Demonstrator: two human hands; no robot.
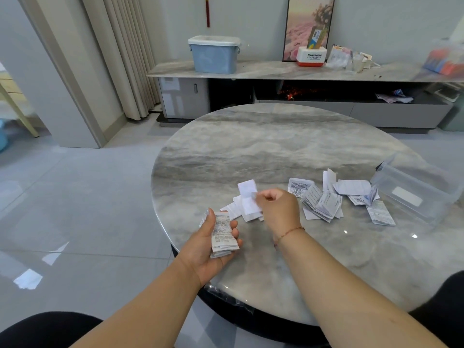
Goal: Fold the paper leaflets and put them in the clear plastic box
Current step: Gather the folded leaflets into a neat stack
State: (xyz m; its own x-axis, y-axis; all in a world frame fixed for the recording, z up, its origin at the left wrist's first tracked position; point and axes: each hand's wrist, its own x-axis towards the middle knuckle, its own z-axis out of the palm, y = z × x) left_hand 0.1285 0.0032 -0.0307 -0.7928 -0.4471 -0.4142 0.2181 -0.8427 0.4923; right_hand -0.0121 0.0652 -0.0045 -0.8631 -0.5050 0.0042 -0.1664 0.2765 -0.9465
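Note:
My left hand (pixel 209 247) grips a stack of folded printed leaflets (pixel 222 233) at the near left edge of the round marble table (pixel 251 151). My right hand (pixel 277 209) pinches a white leaflet (pixel 248 197) and lifts it above a few folded white papers (pixel 233 209) lying on the table. To its right, several loose printed leaflets (pixel 324 203) lie scattered. The clear plastic box (pixel 411 194) stands at the table's right side, open, with a white label on its wall.
A long marble sideboard (pixel 263 69) stands behind the table with a blue lidded bin (pixel 213 55), a red and white Panasonic box (pixel 311 56) and assorted clutter. Grey floor tiles (pixel 75 209) lie to the left. My dark-clad knees show at the bottom corners.

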